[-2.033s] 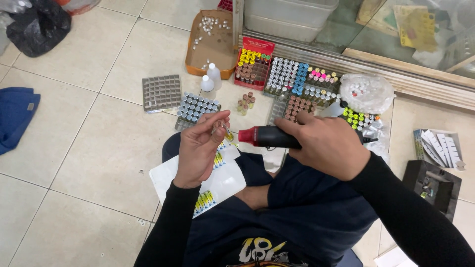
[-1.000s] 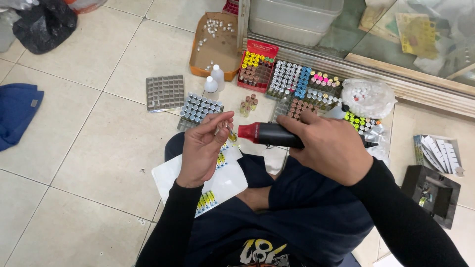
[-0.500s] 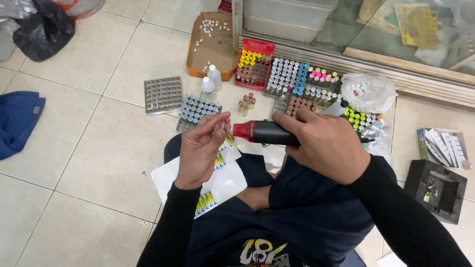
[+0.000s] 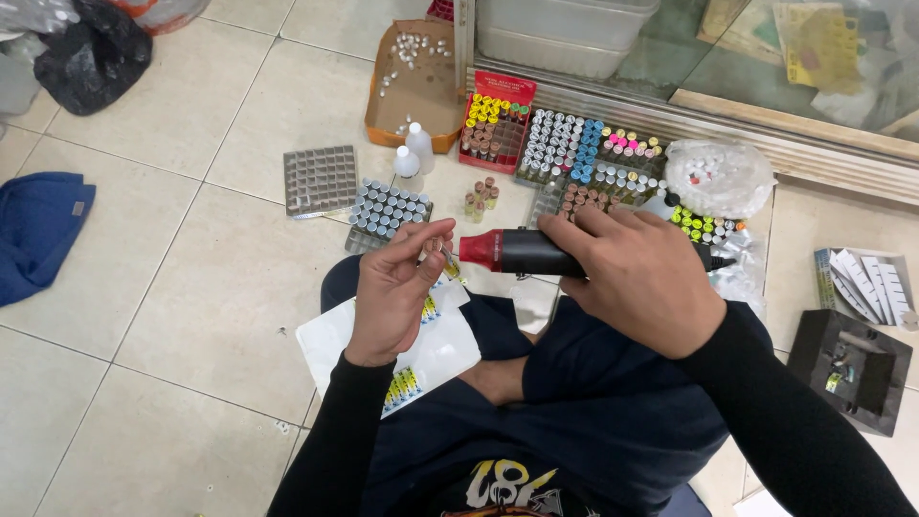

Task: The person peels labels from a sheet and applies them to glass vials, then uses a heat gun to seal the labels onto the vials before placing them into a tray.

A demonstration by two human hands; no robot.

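My left hand (image 4: pixel 394 292) pinches a small glass vial (image 4: pixel 444 257) between thumb and fingertips, held over my lap. My right hand (image 4: pixel 639 278) grips a black heat tool with a red nozzle (image 4: pixel 512 251), its nozzle pointing left and almost touching the vial. Below the left hand a white sheet with small yellow labels (image 4: pixel 421 349) lies across my knee.
On the tiled floor ahead stand trays of small vials with coloured caps (image 4: pixel 574 158), a grey vial tray (image 4: pixel 385 209), an empty grey grid tray (image 4: pixel 320 179), two white dropper bottles (image 4: pixel 412 153) and an orange cardboard box (image 4: pixel 414 86). A black box (image 4: pixel 847 369) sits right, blue cloth (image 4: pixel 38 230) left.
Both hands stay in nearly the same pose; the heat tool's nozzle stays close to the vial. The view has shifted slightly.
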